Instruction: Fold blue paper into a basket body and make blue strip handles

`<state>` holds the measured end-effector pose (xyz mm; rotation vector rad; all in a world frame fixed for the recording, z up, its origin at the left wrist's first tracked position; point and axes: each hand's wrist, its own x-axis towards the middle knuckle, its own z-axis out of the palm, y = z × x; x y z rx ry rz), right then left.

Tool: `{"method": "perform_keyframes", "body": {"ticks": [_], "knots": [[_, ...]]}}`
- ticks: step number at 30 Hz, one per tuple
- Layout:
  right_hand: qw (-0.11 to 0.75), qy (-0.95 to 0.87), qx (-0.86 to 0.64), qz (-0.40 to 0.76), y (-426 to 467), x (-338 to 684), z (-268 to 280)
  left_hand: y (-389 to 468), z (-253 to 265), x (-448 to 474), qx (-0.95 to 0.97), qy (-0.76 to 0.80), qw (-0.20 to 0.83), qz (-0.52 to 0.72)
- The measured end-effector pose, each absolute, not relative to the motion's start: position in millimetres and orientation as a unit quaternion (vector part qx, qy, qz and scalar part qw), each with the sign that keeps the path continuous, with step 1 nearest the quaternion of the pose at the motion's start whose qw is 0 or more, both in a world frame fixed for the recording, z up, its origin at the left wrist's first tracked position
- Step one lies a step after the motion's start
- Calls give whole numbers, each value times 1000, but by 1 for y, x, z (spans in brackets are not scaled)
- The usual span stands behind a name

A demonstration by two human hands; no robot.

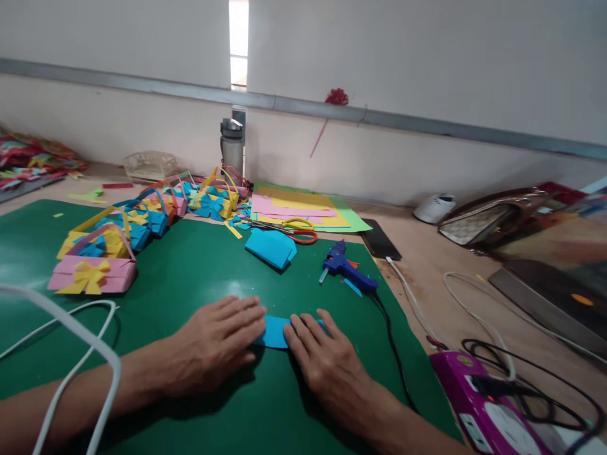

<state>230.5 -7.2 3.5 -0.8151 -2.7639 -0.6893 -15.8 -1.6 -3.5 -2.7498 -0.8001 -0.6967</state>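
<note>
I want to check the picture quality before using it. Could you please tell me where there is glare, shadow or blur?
Head view: window strip washed out nearly white; pale sheen on the green mat beyond the left hand; dark shadows below that hand and the right hand; far right edge smeared, glue gun fairly clear.

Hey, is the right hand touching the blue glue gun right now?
Apart. The head view shows the green mat plainly in the gap between the right hand and the glue gun.
</note>
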Motion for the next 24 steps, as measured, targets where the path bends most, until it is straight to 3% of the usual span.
{"method": "perform_keyframes", "body": {"ticks": [4,7,13,24], "knots": [[63,-932,-270,-235,-7,233,7,-13,-3,0,-965,-234,-48,-105],[38,-925,-274,-260,-9,235,8,-13,1,0,-966,-229,-95,-70],[2,-898,-321,-301,-17,241,6,-12,-4,-2,-966,-233,-103,-53],[-78,-869,-403,-275,-16,241,9,-9,-27,1,-955,-274,-89,-67]]}}
